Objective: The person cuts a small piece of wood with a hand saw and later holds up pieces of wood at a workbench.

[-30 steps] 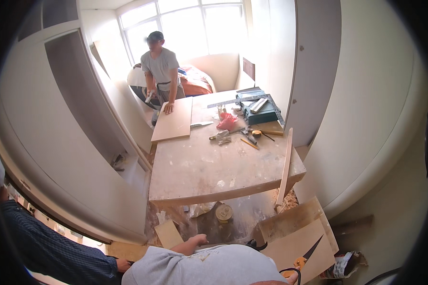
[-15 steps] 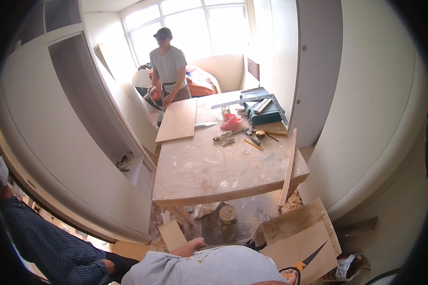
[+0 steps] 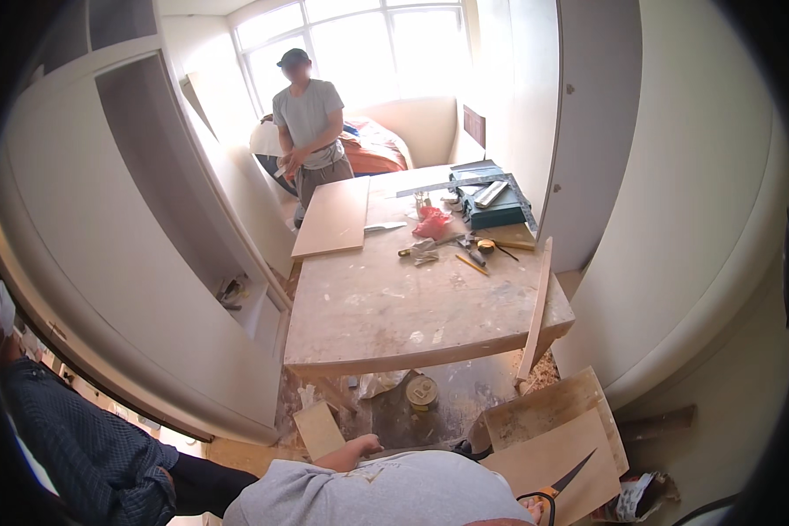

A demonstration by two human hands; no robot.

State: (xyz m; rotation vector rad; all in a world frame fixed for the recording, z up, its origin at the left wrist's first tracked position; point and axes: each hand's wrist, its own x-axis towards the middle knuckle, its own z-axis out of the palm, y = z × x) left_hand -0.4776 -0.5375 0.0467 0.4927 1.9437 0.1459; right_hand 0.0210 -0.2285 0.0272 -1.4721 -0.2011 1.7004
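My right hand [image 3: 532,507] is closed round the orange and black handle of a handsaw [image 3: 577,469] at the lower right. Its dark, tapering blade points up and right across a light wooden panel [image 3: 557,460]. At the bottom centre my left hand [image 3: 359,445] is held low in front of my body, its fingers curled. Whatever it may hold is hidden. Just left of that hand stands a small pale board [image 3: 318,431]. Ahead is a worn wooden worktable [image 3: 412,316], with a narrow wooden strip [image 3: 536,307] leaning on its right edge.
On the table lie a flat panel [image 3: 333,215], a green tool case [image 3: 497,213], a framing square [image 3: 425,186], a red bag [image 3: 430,223] and a tape measure [image 3: 486,246]. A co-worker [image 3: 311,123] stands beyond; another person [image 3: 92,438] is at left. A round tin [image 3: 421,393] sits below.
The far co-worker has lifted a hand from near the panel and brought both hands together at the waist. The person at left has shifted an arm. My hands have barely moved.
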